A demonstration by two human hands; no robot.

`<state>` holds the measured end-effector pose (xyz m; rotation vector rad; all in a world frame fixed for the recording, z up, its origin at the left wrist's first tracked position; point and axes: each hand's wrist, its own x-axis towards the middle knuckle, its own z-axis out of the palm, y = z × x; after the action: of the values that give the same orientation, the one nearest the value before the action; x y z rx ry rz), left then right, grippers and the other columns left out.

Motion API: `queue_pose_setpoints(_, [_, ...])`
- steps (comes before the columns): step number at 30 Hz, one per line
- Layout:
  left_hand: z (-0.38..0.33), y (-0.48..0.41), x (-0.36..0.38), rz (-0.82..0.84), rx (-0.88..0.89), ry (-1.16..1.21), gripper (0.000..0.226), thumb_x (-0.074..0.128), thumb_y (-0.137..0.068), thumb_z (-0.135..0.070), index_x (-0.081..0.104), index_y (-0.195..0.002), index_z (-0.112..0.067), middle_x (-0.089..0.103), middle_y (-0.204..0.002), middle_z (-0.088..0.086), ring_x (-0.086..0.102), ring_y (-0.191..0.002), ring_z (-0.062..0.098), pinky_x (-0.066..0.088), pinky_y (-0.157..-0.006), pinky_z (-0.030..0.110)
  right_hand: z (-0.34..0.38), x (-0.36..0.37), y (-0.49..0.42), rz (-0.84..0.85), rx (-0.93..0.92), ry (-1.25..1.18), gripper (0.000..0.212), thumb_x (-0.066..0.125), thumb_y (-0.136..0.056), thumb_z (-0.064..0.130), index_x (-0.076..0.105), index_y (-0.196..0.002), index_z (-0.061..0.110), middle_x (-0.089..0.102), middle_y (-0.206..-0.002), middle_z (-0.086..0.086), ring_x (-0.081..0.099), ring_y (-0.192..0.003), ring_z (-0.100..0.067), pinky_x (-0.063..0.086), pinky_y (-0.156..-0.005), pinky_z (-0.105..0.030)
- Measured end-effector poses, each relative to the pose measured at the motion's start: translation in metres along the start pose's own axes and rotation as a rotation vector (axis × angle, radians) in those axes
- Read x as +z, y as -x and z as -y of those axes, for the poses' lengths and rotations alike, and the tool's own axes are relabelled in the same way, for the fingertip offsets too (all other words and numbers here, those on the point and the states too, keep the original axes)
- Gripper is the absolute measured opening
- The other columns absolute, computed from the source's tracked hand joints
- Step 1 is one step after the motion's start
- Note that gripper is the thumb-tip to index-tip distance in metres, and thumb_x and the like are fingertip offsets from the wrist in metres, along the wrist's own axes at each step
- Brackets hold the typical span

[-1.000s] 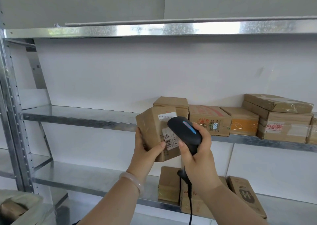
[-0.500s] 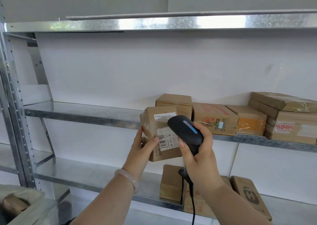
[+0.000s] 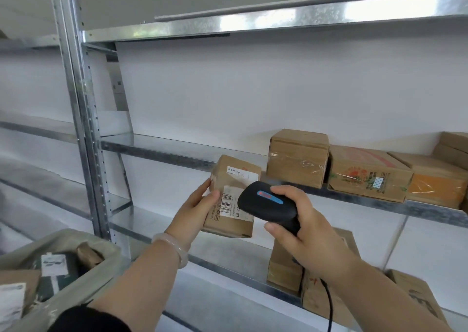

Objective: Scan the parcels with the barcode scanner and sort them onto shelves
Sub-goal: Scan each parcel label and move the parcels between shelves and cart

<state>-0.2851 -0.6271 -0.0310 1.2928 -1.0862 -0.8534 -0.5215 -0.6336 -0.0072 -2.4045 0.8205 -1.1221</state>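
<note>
My left hand (image 3: 193, 209) grips a small brown cardboard parcel (image 3: 229, 220) by its left side, thumb on the white barcode label (image 3: 229, 204). The parcel is held in the air in front of the middle shelf (image 3: 162, 149). My right hand (image 3: 307, 224) holds a black corded barcode scanner (image 3: 266, 205) with a blue stripe, its head over the parcel's right half and close to the label. The scanner's cable (image 3: 329, 304) hangs down past my right forearm.
Several brown boxes (image 3: 298, 158) stand in a row on the right of the middle shelf. More boxes (image 3: 283, 268) sit on the lower shelf (image 3: 228, 250) under my hands. A grey bin (image 3: 63, 243) with parcels is at the lower left. A metal upright (image 3: 83, 129) stands left.
The view has swung left and slightly down, bringing the upright and the bin into sight. The parcel has tipped flatter, its label face turned more upward under the scanner.
</note>
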Motion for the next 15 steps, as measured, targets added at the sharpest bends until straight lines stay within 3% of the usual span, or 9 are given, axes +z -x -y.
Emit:
queue_pose_setpoints(3, [0.009,0.007,-0.023,-0.039,-0.063,-0.04,0.028,0.053,-0.094,-0.053,0.045,-0.121,-0.054,0.068,-0.121,-0.008,0.062,-0.114,0.017,0.044,-0.104,0.037,0.003,0.011,-0.001,0.113,-0.071,0.067,0.054,0.057,-0.081,0.055,0.025,-0.124,0.062,0.044,-0.117,0.039,0.053,-0.106,0.002,0.051,-0.081,-0.016])
queue_pose_setpoints(7, [0.022,0.02,-0.049,-0.109,-0.103,-0.049,0.059,0.065,-0.077,-0.066,0.047,-0.132,-0.052,0.071,-0.117,-0.009,0.065,-0.112,0.017,0.044,-0.107,0.042,0.011,0.025,-0.003,0.256,-0.203,0.156,0.058,0.061,-0.088,0.048,0.017,-0.121,0.066,0.047,-0.123,0.028,0.052,-0.101,0.003,0.048,-0.079,-0.015])
queue_pose_setpoints(11, [0.033,0.035,-0.069,-0.186,-0.154,-0.055,0.04,0.061,-0.088,-0.055,0.049,-0.126,-0.053,0.072,-0.114,-0.007,0.066,-0.109,0.019,0.045,-0.107,0.047,0.023,0.032,-0.006,0.355,-0.252,0.178,0.057,0.062,-0.088,0.047,0.016,-0.12,0.061,0.048,-0.123,0.025,0.054,-0.097,-0.003,0.049,-0.08,-0.022])
queue_pose_setpoints(15, [0.037,0.054,-0.084,-0.257,-0.169,-0.021,0.035,0.062,-0.088,-0.052,0.052,-0.122,-0.051,0.074,-0.108,-0.006,0.068,-0.106,0.021,0.045,-0.106,0.048,0.033,0.035,-0.012,0.419,-0.311,0.2,0.055,0.059,-0.088,0.051,0.015,-0.119,0.06,0.045,-0.117,0.029,0.053,-0.097,-0.002,0.045,-0.076,-0.013])
